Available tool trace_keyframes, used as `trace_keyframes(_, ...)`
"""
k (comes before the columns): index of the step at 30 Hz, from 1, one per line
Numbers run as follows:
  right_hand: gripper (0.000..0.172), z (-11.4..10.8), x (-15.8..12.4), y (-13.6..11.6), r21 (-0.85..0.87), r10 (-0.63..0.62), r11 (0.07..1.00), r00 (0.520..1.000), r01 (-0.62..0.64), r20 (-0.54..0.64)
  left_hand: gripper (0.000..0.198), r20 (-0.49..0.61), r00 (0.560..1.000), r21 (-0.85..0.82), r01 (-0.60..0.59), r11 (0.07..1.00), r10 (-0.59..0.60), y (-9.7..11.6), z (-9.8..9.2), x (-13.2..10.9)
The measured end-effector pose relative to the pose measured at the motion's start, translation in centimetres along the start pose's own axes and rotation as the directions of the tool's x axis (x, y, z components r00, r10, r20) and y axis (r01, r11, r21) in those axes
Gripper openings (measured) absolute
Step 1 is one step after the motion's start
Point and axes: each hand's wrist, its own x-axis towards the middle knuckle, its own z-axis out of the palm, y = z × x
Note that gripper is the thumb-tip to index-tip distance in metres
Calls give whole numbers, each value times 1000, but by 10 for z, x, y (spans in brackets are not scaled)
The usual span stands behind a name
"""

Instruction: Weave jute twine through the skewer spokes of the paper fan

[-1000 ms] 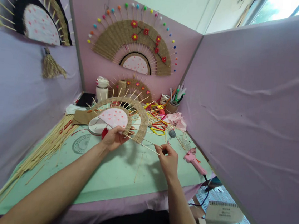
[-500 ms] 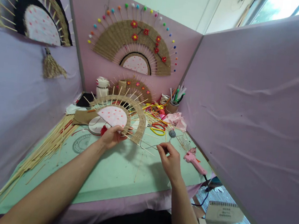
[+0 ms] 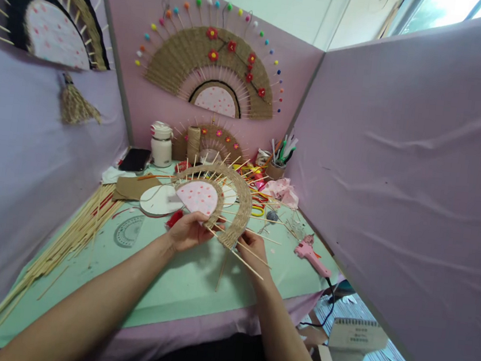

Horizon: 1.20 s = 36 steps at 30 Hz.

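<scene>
A half-round fan (image 3: 242, 204) of thin wooden sticks, with a woven twine band, is held up over the table. Its inner panel (image 3: 199, 197) is white with pink-red spots. My left hand (image 3: 191, 233) is closed on the lower edge of that panel, thumb in front, other fingers behind. At the band's lower right end, my right hand (image 3: 253, 251) reaches in behind the sticks with bent fingers. The fan hides its fingertips and whatever they grip. A bit of grey yarn shows at the band's bottom end. Beyond that hand lies a small grey yarn ball (image 3: 272, 216).
On the left lie a bundle of sticks (image 3: 71, 236), a protractor (image 3: 127, 231) and a white disc (image 3: 158, 200). A pink glue gun (image 3: 312, 255) with its cord is at the right edge. Behind stand a bottle (image 3: 161, 145), a twine spool (image 3: 193, 143) and a tool cup (image 3: 275, 168).
My right hand, which was pulling a grey strand out to the right, has moved left behind the band's end. The fan has shifted right and tilted.
</scene>
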Motion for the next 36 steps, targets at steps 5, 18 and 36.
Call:
trace_keyframes(5,28,-1,-4,-1,-36,-15,999,997,12,-81,34,-33,999,-95,-35,995,31,2,2,0)
trace_keyframes(18,45,21,-34,12,-358,-452,832,892,424,4,28,-124,980,-209,-181,961,158,9,11,-2)
trace_keyframes(36,34,14,-30,21,-340,-548,793,835,506,-36,27,-90,987,-187,-148,971,134,12,8,-2)
